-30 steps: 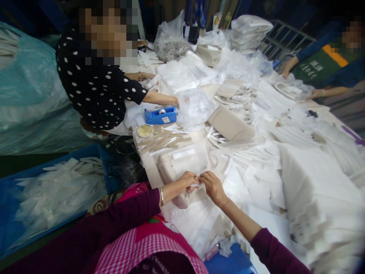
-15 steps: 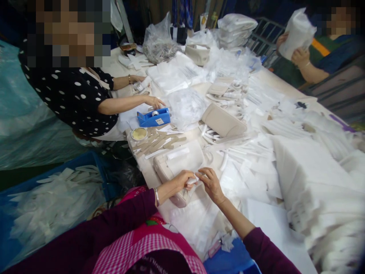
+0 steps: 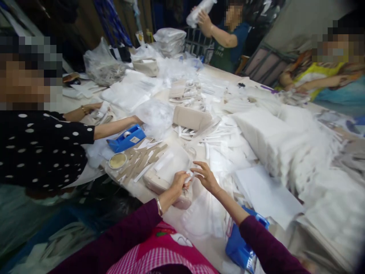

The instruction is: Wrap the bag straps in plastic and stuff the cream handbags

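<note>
My left hand is closed around a small white wrapped piece, held just above a beige handbag that lies on the table in front of me. What is inside the white wrapping cannot be made out. Beside it, on the right, my right hand has its fingers spread, their tips close to the white piece; whether one touches it is not clear. A sheet of white padding lies over the bag's top. Part of the bag's right end is hidden behind my left hand.
Left of the bag lie beige strips, a round tin and a blue tape dispenser near a co-worker's arm. Another beige bag lies further back. White foam sheets are stacked right. A blue object sits by my right forearm.
The view has swung to the right, bringing another co-worker into sight. My right hand's fingers have spread and drawn slightly away from the white piece, which stays in my left hand.
</note>
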`<control>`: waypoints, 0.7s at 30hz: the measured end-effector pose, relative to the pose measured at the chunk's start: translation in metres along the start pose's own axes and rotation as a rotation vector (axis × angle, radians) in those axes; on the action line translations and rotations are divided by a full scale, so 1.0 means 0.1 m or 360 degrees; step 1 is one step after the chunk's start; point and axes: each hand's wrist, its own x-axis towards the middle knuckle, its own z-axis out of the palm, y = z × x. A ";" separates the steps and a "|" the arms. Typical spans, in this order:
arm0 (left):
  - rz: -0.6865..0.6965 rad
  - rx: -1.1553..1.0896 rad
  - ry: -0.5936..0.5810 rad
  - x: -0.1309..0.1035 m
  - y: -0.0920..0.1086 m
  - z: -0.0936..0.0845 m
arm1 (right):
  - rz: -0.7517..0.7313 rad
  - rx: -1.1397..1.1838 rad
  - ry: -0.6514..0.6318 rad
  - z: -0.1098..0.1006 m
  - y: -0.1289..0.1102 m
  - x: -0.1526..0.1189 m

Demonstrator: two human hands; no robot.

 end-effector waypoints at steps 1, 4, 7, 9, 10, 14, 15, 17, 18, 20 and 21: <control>0.0002 0.0024 0.0005 0.00 0.00 -0.01 | 0.0165 0.0083 0.0126 -0.07 -0.05 -0.11; -0.0018 0.0090 -0.0002 0.02 -0.01 -0.03 | 0.0774 0.0317 0.0619 -0.37 -0.20 -0.67; -0.0053 0.0139 -0.0031 0.05 -0.01 -0.05 | 0.1370 0.0359 0.1201 -0.67 -0.38 -1.52; -0.0066 0.0161 -0.0062 0.07 0.00 -0.04 | 0.1676 0.0338 0.1485 -0.78 -0.56 -2.10; -0.0071 0.0169 -0.0081 0.09 0.00 -0.03 | 0.1822 0.0343 0.1547 -0.80 -0.65 -2.35; -0.0081 0.0176 -0.0133 0.12 0.00 0.00 | 0.2255 0.0398 0.1528 -0.68 -0.92 -2.92; -0.0077 0.0174 -0.0133 0.12 0.00 0.00 | 0.2292 0.0401 0.1520 -0.62 -0.94 -2.96; -0.0059 0.0172 -0.0128 0.11 0.00 0.00 | 0.2321 0.0398 0.1525 -0.50 -0.95 -2.98; -0.0048 0.0173 -0.0128 0.10 0.00 0.00 | 0.2325 0.0394 0.1534 -0.45 -0.93 -2.96; -0.0027 0.0183 -0.0132 0.09 0.01 0.00 | 0.2307 0.0382 0.1573 -0.38 -0.88 -2.92; -0.0017 0.0188 -0.0134 0.09 0.01 0.01 | 0.2293 0.0372 0.1601 -0.36 -0.85 -2.90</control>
